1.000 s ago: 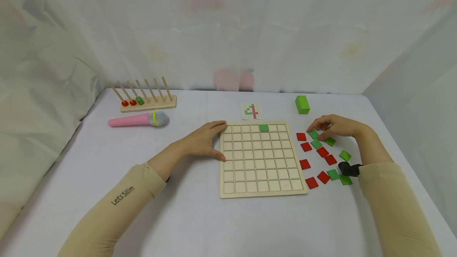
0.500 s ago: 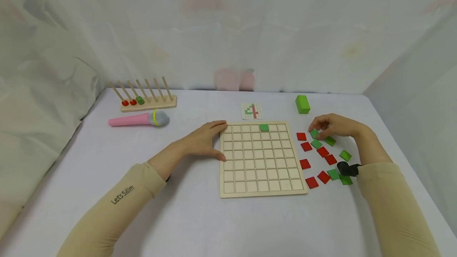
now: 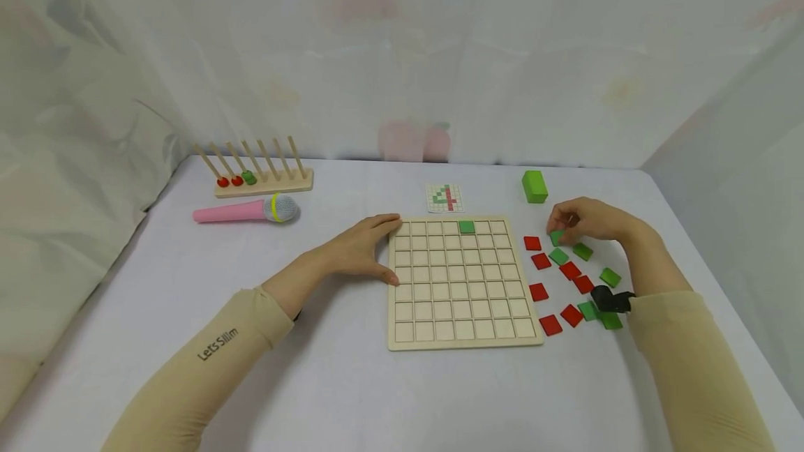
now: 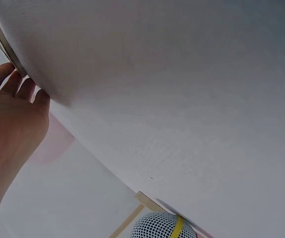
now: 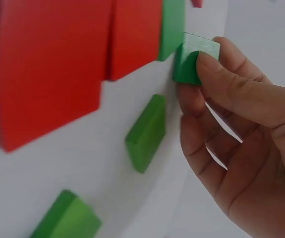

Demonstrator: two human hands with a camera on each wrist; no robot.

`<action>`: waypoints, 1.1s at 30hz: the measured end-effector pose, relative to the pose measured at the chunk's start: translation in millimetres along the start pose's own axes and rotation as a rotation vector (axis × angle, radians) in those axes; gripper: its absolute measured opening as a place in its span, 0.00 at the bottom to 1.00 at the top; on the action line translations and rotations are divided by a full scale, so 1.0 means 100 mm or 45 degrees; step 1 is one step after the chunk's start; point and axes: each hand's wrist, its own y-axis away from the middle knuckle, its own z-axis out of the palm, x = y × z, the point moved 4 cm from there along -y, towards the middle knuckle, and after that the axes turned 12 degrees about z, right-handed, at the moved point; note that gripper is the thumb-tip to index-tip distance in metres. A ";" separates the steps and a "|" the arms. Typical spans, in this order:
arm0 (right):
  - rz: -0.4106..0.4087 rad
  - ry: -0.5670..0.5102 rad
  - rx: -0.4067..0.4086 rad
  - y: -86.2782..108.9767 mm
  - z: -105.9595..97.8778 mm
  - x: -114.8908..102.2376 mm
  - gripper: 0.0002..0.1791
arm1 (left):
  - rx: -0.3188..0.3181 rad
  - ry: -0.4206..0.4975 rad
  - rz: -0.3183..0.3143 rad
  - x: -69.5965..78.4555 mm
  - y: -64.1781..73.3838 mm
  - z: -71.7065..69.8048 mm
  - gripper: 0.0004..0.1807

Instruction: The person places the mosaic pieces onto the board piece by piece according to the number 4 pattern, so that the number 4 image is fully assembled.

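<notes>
A wooden grid board (image 3: 465, 352) lies mid-table, with one green tile (image 3: 467, 227) in its top row. My left hand (image 3: 359, 248) touches the board's left edge, thumb and fingers spread apart; in the left wrist view the fingertips meet the edge. To the right of the board, my right hand (image 3: 593, 219) pinches a green square tile (image 5: 197, 57) between thumb and fingers, as the right wrist view shows. Close by lie loose red tiles (image 3: 541, 261) and green tiles (image 3: 558, 256), several of each colour.
Behind the board lies a small pattern card (image 3: 444, 198). A green block (image 3: 534, 187) stands at the back right. At the back left are a pink toy microphone (image 3: 245, 210) and a wooden peg rack (image 3: 264, 185) with red and green beads.
My right hand has closed on the green tile and brought it slightly up off its place. The left hand stays at the board's edge.
</notes>
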 end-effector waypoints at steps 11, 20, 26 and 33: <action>-0.085 0.030 0.035 0.07 -0.04 -0.34 0.11 | 0.001 -0.004 0.000 0.01 0.00 0.00 0.66; -0.148 -0.003 0.082 0.05 0.07 -0.65 0.10 | -0.008 -0.006 -0.005 -0.01 -0.01 0.01 0.66; -0.227 -0.022 0.105 -0.01 0.19 -0.88 0.09 | -0.008 -0.006 -0.002 -0.02 -0.01 0.02 0.66; -0.319 -0.048 0.117 -0.07 0.30 -1.12 0.09 | -0.004 -0.005 -0.007 -0.04 -0.01 0.02 0.66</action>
